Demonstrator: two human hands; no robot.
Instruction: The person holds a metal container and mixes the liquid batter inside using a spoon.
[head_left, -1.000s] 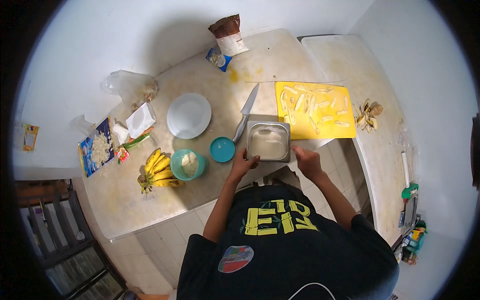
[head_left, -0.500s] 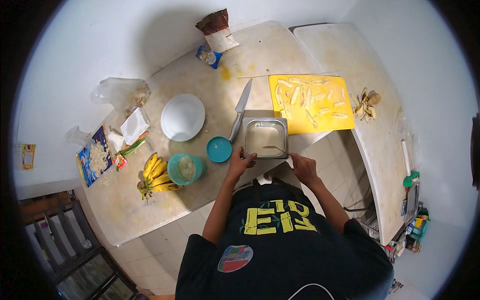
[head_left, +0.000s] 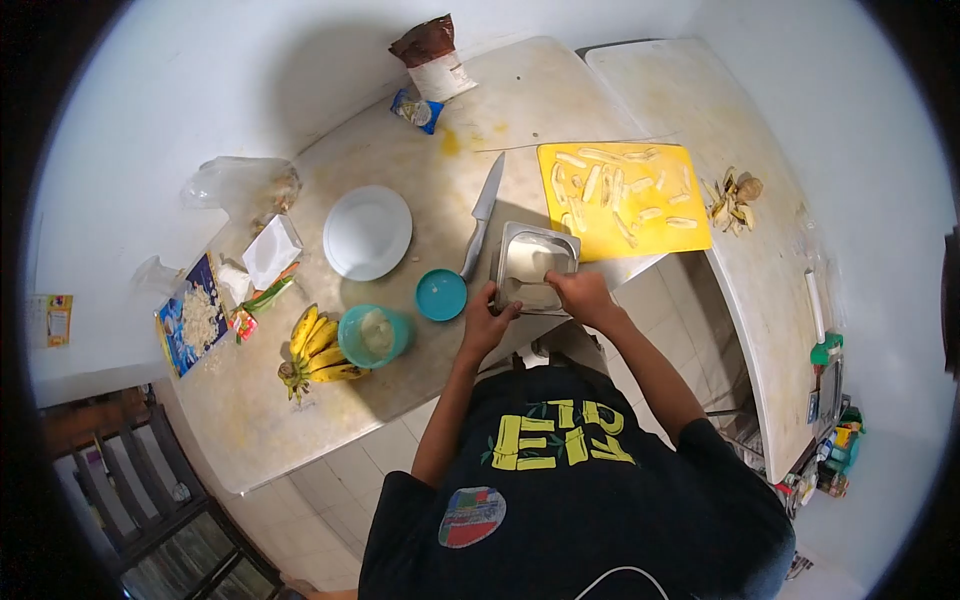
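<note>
A square metal container with pale batter-like liquid stands near the table's front edge, slightly turned. My left hand grips its front left corner, thumb over the rim. Above the container's right side is my right hand, fingers closed round a utensil that is mostly hidden. Behind and to the right lies a yellow cutting board with several banana slices. A knife and a round teal lid rest left of the container.
Left of the lid are a teal tub, bananas and a white plate. Farther left are a white box and chopped pieces on a blue sheet. Peels lie right; a brown-white bag stands at the back.
My right hand has moved from beside the container's right front corner to over its inside, with the utensil. The container has turned slightly. My left hand stays at its left corner.
</note>
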